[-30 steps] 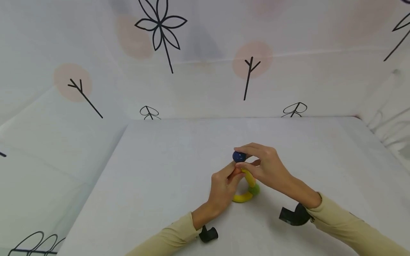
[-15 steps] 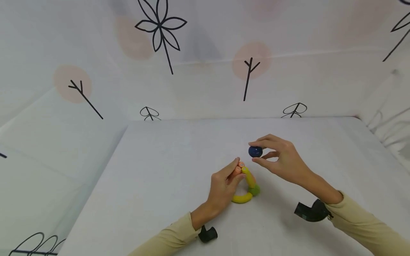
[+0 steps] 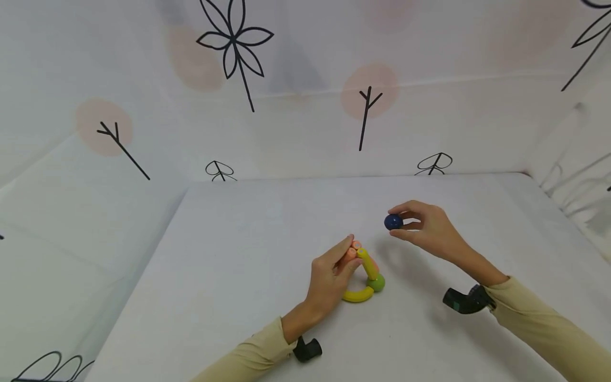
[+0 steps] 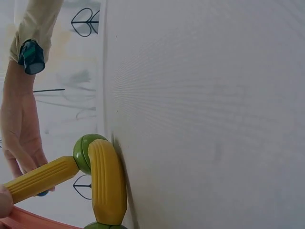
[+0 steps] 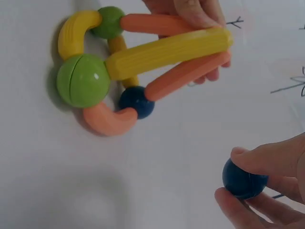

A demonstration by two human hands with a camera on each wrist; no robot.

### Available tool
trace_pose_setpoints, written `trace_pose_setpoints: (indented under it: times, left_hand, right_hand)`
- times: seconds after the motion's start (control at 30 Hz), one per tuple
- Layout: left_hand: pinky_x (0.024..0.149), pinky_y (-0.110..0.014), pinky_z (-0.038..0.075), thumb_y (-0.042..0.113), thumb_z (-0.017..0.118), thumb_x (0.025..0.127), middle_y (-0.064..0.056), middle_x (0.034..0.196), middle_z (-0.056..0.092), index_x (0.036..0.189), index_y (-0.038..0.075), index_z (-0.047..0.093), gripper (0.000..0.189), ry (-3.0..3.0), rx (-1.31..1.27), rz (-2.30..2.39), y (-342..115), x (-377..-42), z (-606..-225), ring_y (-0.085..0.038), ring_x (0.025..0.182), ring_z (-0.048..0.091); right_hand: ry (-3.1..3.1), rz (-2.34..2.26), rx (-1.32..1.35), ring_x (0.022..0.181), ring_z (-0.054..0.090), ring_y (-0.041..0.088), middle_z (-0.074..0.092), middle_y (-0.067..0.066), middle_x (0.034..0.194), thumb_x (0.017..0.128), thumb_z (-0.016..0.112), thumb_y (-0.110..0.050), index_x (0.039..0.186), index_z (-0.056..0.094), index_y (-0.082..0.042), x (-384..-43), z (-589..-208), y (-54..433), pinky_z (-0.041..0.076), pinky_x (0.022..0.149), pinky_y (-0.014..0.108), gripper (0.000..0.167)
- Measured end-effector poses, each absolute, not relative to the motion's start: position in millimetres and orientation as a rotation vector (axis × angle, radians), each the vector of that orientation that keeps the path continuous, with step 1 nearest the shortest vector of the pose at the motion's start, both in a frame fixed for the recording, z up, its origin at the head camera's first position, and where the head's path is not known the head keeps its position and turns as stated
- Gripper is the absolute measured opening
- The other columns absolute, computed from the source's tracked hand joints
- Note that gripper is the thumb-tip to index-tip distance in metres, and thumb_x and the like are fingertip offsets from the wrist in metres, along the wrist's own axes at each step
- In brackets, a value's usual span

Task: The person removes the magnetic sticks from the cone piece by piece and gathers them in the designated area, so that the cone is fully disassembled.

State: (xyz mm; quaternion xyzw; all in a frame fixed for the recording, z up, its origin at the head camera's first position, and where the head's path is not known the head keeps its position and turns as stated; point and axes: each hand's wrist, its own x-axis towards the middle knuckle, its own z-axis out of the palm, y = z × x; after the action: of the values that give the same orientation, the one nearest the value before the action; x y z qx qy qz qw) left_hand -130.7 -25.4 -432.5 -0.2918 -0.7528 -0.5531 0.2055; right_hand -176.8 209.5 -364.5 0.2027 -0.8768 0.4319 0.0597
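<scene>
My left hand point(image 3: 324, 284) grips the tops of upright sticks that lean together: a yellow stick point(image 5: 167, 53) and two orange ones, one orange stick point(image 5: 188, 76) nearer in the right wrist view. They rise from a base ring on the table, made of two green balls, the larger-looking green ball point(image 5: 83, 80) in front, a dark blue ball point(image 5: 137, 102), and curved rods between them, among them an orange curved rod point(image 5: 108, 121). Up and to the right, apart from this frame, my right hand point(image 3: 436, 231) pinches a loose blue ball point(image 3: 393, 222) between thumb and fingertips.
Everything stands on a white table point(image 3: 238, 239) with a far edge against a pale patterned cloth backdrop point(image 3: 305, 127). Black wrist cameras hang below both cuffs, the left camera point(image 3: 307, 350) low over the table, the right camera point(image 3: 468, 300) farther right.
My right hand has drawn the blue ball away from the stick tops, up and to the right, uncovering their ends. The left hand keeps its grip in nearly the same place.
</scene>
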Motion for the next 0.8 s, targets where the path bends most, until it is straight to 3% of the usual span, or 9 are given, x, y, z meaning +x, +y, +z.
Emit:
trace_pose_setpoints:
  times: [0.2, 0.37, 0.8]
  left_hand:
    - [0.081, -0.031, 0.052, 0.0, 0.071, 0.081, -0.021, 0.121, 0.06, 0.126, -0.01, 0.054, 0.049, -2.085, -0.818, -1.559, -25, -126, -420, -0.029, 0.106, 0.062]
    - [0.082, -0.034, 0.051, -0.006, 0.069, 0.08, -0.026, 0.118, 0.06, 0.122, -0.015, 0.055, 0.045, -2.09, -0.814, -1.576, -26, -116, -398, -0.035, 0.105, 0.061]
    - [0.083, -0.035, 0.051, -0.006, 0.07, 0.08, -0.025, 0.119, 0.06, 0.123, -0.013, 0.055, 0.046, -2.106, -0.799, -1.621, -27, -113, -394, -0.034, 0.105, 0.061]
  right_hand:
    - [-2.766, 1.357, 0.47, 0.099, 0.062, 0.031, 0.063, 0.017, 0.109, 0.08, 0.076, -0.009, 0.112, 0.063, 0.001, -194, -386, 220, 0.053, 0.076, 0.024, 0.036]
    - [-2.835, 1.365, 0.42, 0.102, 0.059, 0.034, 0.062, 0.021, 0.112, 0.081, 0.075, -0.011, 0.114, 0.062, 0.004, -206, -409, 230, 0.052, 0.081, 0.034, 0.039]
    - [-2.844, 1.304, 0.402, 0.102, 0.058, 0.036, 0.06, 0.023, 0.114, 0.08, 0.074, -0.006, 0.116, 0.06, 0.005, -213, -432, 235, 0.051, 0.083, 0.042, 0.04]
